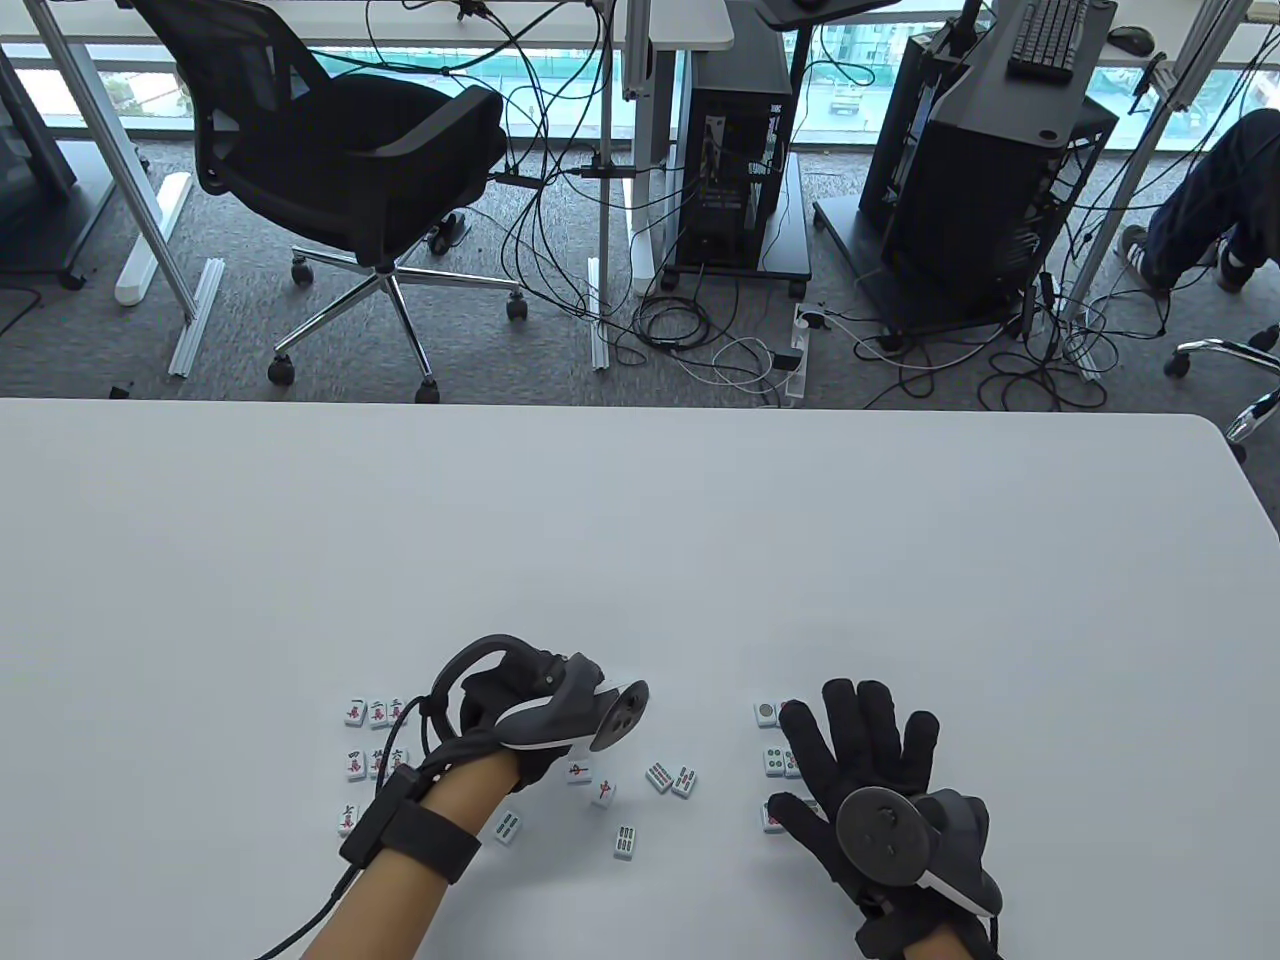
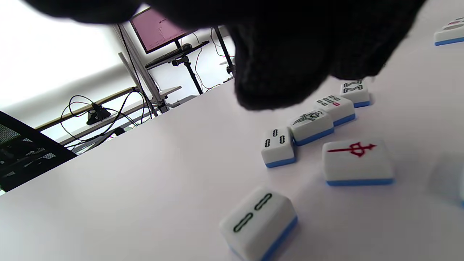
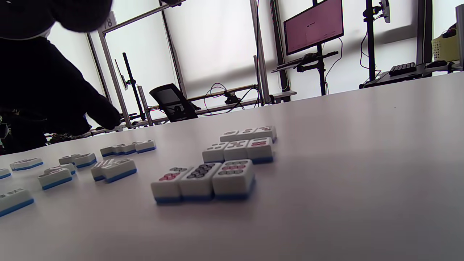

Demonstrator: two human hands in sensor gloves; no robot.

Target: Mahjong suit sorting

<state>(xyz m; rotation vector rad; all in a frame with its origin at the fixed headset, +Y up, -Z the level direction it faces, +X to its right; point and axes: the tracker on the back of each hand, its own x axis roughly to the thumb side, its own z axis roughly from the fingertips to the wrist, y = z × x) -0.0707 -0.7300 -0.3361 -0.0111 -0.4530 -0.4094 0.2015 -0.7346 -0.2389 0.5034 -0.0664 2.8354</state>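
Left hand (image 1: 520,715), grip hidden, hovers above loose bamboo tiles (image 1: 671,778); right hand (image 1: 860,770) spread flat at three o'clock — pinch one tile cleanly.

Strong daylight comes from the windows (image 1: 640,60) at the top of the table view, and the white table (image 1: 640,540) looks bright and even. My hands make only soft, weak shadows. In both wrist views the windows are burned out to white. In the left wrist view my glove (image 2: 282,54) is a dark, unsharp mass at the top, and the nearest tile (image 2: 259,221) is blurred. Straight lines bend near the edges.
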